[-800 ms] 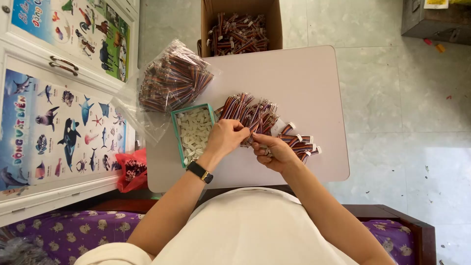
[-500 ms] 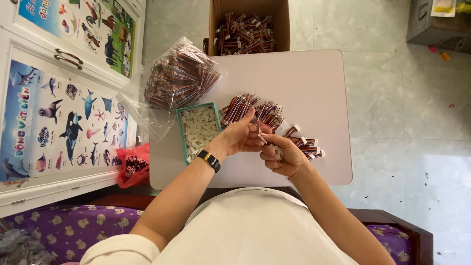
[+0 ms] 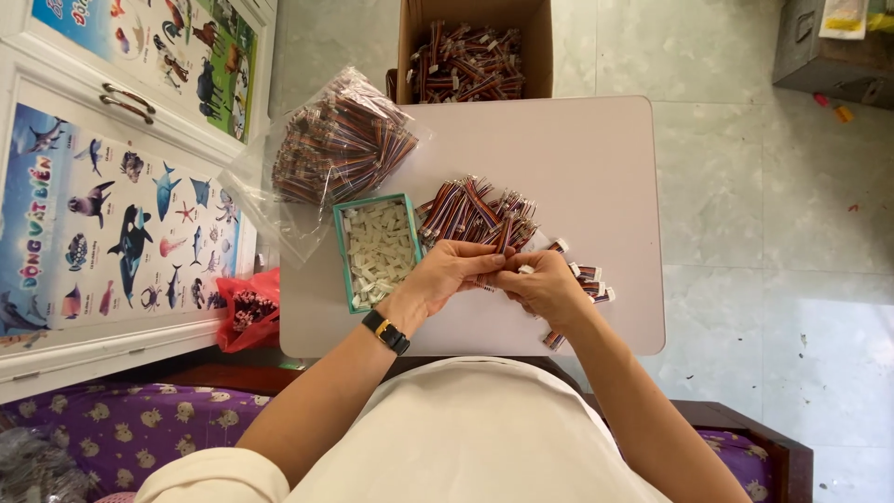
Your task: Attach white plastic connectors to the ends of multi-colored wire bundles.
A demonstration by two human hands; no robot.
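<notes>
My left hand (image 3: 449,277) and my right hand (image 3: 543,285) meet over the white table (image 3: 596,168), pinching one striped wire lead with a white connector (image 3: 504,244) between their fingertips. A loose pile of the same multicoloured wire leads (image 3: 470,210) lies just beyond my hands. Finished leads with white plugs (image 3: 587,279) lie to the right of my right hand. A teal tray of small white connector housings (image 3: 377,250) sits beside my left hand. My left wrist wears a black watch.
A clear plastic bag full of wire leads (image 3: 335,144) lies at the table's far left. A cardboard box with more leads (image 3: 470,56) stands on the floor beyond the table. A red bag (image 3: 247,307) sits left, by a cabinet with animal posters (image 3: 102,214).
Both hands have shifted slightly toward me and closed together on one lead; the view has tilted a little.
</notes>
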